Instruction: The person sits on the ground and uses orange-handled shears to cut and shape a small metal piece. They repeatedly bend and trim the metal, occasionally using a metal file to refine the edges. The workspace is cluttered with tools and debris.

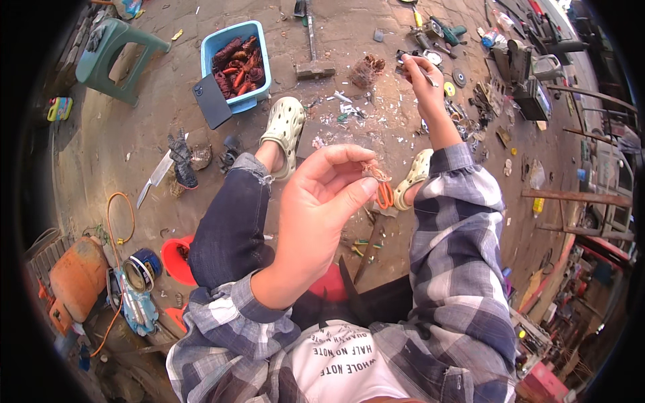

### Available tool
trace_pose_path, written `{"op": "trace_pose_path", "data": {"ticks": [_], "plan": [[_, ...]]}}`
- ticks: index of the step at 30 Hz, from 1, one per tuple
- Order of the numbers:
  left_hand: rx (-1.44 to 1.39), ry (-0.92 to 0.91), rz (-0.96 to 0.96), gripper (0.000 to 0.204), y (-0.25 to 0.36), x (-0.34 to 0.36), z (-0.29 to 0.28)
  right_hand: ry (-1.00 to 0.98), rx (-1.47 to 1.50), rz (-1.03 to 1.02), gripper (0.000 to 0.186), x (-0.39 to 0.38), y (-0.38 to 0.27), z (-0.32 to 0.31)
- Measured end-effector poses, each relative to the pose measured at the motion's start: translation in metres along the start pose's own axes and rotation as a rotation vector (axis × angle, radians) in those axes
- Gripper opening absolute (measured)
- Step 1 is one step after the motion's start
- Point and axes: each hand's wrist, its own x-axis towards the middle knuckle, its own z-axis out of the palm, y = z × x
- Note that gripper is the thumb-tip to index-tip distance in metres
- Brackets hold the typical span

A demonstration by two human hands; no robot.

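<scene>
My left hand (322, 195) is raised at the centre, thumb and fingertips pinching a small frayed, pinkish-brown scrap (373, 170). Orange loops (384, 196) show just below it; whether they join the scrap, I cannot tell. My right hand (423, 85) is held out at the upper right, closed on a small slim metal piece (430, 80), perhaps a blade or tool. A blue plastic tub (259, 40) holds dark red, tangled material, with a dark phone (212, 101) at its front left corner.
Green stool (107, 60), knife (158, 174), dark glove (183, 158), red bowl (176, 262) and gas cylinder (77, 282) at left; long-handled hammer (314, 68) ahead; angle grinder (449, 31), scattered metal parts and metal frame (591, 196) at right. My shoes (285, 127) flank littered ground.
</scene>
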Motion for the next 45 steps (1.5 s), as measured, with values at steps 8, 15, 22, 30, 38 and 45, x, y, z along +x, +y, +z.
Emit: {"op": "trace_pose_path", "data": {"ticks": [8,15,22,30,38,45], "plan": [[0.104,-0.257,0.228,0.023,-0.019,-0.008,0.011,-0.535,-0.109,-0.19,0.015,-0.18,-0.186,-0.043],[0.385,-0.485,0.562,0.016,-0.028,-0.01,0.025,-0.245,-0.116,-0.414,0.018,-0.23,-0.179,-0.058],[0.204,-0.465,0.351,0.021,-0.041,-0.005,0.022,-0.07,-0.244,-0.593,0.02,-0.232,-0.167,-0.058],[0.09,-0.379,0.174,0.029,-0.047,-0.006,0.035,0.04,-0.33,-0.623,0.026,-0.237,-0.161,-0.053],[-0.075,-0.4,0.068,0.029,-0.041,-0.007,0.037,-0.266,0.222,-0.362,0.074,-0.239,-0.168,-0.073],[-0.046,-0.463,0.118,0.028,-0.036,-0.008,0.033,-0.519,0.407,-0.381,0.027,-0.227,-0.155,-0.077]]}}
